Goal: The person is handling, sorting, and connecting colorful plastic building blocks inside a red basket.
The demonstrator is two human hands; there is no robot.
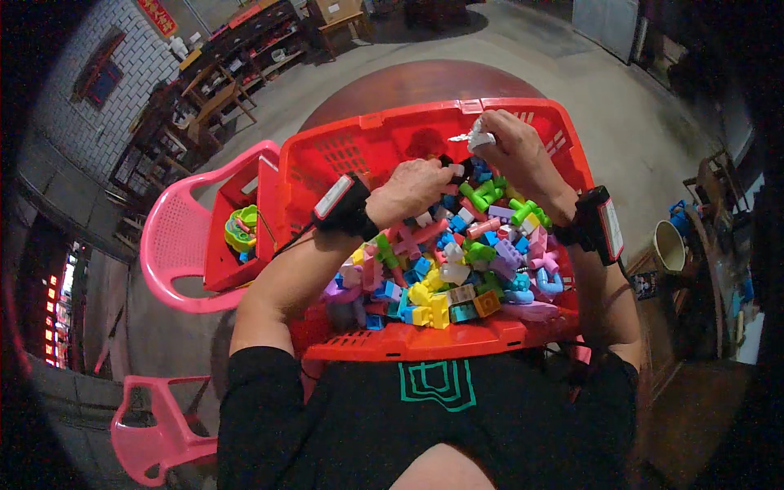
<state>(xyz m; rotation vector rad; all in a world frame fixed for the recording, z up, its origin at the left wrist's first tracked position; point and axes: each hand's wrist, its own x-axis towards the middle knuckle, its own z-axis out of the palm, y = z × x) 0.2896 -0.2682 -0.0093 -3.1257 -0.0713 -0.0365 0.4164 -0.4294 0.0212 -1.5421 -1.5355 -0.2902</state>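
Observation:
A large red plastic basket (351,347) holds a heap of colourful toy building blocks (457,269) in blue, yellow, green, pink and purple. My left hand (412,189) reaches over the heap's far side, fingers curled together. At its fingertips are a small pale pink piece and a dark piece; whether both are gripped I cannot make out. My right hand (518,143) is raised at the basket's far right, closed on a white piece (478,137) with a thin jagged end pointing left. Each wrist wears a black strap with a device.
Left of the basket, a pink plastic chair (175,220) bears a smaller red bin (220,273) with green and yellow toy parts (241,229). Another pink chair (159,433) stands at lower left. Behind the basket shows a round brown table (425,77). A pale bucket (670,247) is at right.

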